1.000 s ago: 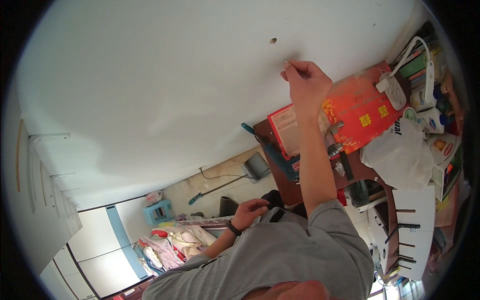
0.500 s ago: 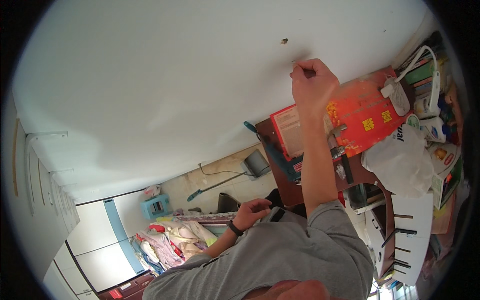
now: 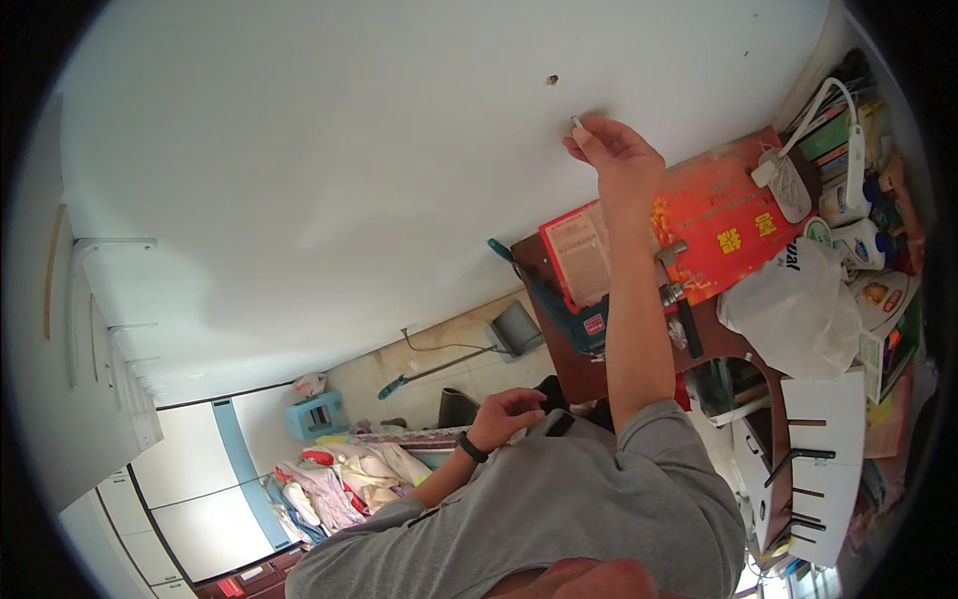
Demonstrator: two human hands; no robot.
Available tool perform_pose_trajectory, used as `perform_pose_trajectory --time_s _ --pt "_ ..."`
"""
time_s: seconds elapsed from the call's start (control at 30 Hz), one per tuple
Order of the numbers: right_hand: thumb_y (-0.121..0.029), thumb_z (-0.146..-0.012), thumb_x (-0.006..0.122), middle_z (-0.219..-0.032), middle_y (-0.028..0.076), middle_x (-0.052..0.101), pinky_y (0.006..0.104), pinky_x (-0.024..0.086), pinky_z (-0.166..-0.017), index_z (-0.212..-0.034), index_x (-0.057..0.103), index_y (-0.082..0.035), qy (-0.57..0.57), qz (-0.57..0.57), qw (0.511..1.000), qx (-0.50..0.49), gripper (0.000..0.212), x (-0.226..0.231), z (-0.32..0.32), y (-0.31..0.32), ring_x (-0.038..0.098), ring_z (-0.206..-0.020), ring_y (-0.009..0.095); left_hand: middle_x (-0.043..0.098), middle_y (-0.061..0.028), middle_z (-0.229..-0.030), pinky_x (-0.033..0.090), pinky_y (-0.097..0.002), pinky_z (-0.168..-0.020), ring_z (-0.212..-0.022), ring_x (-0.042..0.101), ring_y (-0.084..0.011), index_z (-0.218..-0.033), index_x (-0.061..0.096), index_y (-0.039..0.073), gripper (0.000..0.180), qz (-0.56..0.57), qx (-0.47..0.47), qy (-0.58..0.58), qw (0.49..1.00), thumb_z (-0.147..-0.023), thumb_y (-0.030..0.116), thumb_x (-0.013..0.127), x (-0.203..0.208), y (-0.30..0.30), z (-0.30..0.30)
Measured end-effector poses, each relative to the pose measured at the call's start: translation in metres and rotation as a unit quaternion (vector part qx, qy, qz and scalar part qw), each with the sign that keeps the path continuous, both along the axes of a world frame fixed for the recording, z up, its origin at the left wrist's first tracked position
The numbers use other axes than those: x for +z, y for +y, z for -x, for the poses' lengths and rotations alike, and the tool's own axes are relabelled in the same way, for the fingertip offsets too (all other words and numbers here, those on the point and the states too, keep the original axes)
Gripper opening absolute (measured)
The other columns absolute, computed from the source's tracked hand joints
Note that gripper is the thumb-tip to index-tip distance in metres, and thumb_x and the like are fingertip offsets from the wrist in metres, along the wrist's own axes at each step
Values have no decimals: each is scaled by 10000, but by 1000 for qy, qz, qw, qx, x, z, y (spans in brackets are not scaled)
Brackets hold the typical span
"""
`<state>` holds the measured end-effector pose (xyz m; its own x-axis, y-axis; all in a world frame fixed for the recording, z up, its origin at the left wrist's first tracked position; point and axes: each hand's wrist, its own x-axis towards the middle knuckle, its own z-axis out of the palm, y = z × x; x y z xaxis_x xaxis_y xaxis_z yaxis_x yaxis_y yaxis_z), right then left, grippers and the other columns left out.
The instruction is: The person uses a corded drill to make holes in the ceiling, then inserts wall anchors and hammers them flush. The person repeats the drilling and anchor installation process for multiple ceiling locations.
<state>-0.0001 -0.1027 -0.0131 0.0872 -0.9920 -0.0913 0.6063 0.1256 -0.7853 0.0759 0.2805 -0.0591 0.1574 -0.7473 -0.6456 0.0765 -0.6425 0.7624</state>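
A broad white wall [image 3: 329,180] is filling most of the view, tilted hard by the turn of the head, and a small dark hole [image 3: 552,79] is sitting high up on it. Below, the person's grey shirt [image 3: 559,519] is taking up the lower middle. To the right a dark wooden table [image 3: 569,359] is carrying a red printed box [image 3: 699,235], a white plastic bag [image 3: 793,309] lying just beside the box, a white power strip with its cord [image 3: 788,180], and a clutter of bottles and packets further right. A hammer [image 3: 674,285] is lying across the lower edge of the red box, and a teal power drill [image 3: 559,304] is resting at the table's near edge. Against the floor beyond, a dustpan on a long handle [image 3: 499,334] is lying near a small blue stool [image 3: 314,414]. The right hand [image 3: 619,160] is raised against the wall, fingers pinched around a small white plug [image 3: 577,123], the plug's tip touching the wall just below and to the right of the hole, not in it. The left hand [image 3: 504,414], a dark band at the wrist, is hanging low by the waist with fingers loosely curled; whether it is holding anything I cannot tell.
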Motion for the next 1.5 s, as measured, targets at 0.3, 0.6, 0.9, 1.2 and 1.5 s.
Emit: perform_pose_trajectory --time_s 0.3,0.6,0.9,1.2,1.5 --pt "102 -872 726 -944 152 723 387 658 -825 -938 729 86 -100 76 992 -26 69 -28 -13 -10 723 -869 238 725 -27 -1120 521 -267 -941 -1023 659 -85 -1260 683 15 341 -25 -22 18 999 -931 76 749 -10 9 -11" --pt "135 -860 715 -949 167 715 418 674 -814 -891 726 86 -112 92 988 -60 59 -32 -19 -6 712 -874 250 718 -10 -1004 546 -256 -866 -936 671 -83 -1263 678 22 362 -19 -28 4 999 -916 69 771 -6 12 -12" --pt "80 -861 746 -928 142 736 376 638 -826 -933 733 92 -121 68 990 -24 75 -29 -15 -10 735 -840 256 686 7 -980 534 -243 -839 -905 639 -65 -1243 680 15 381 0 -17 13 1000 -878 5 788 9 25 3" --pt "-92 -870 802 -993 102 764 298 577 -836 -1016 741 36 54 18 995 -78 203 -40 8 83 720 -879 160 673 18 -959 507 -223 -784 -867 613 -54 -1243 675 14 364 35 -53 0 998 -890 -13 764 23 33 22" --pt "-66 -852 724 -902 141 757 346 575 -781 -1014 753 -29 419 -114 898 71 168 -178 175 311 751 -854 249 677 14 -978 503 -223 -825 -908 619 -59 -1213 689 -6 286 10 -40 1 999 -932 32 732 19 36 21"
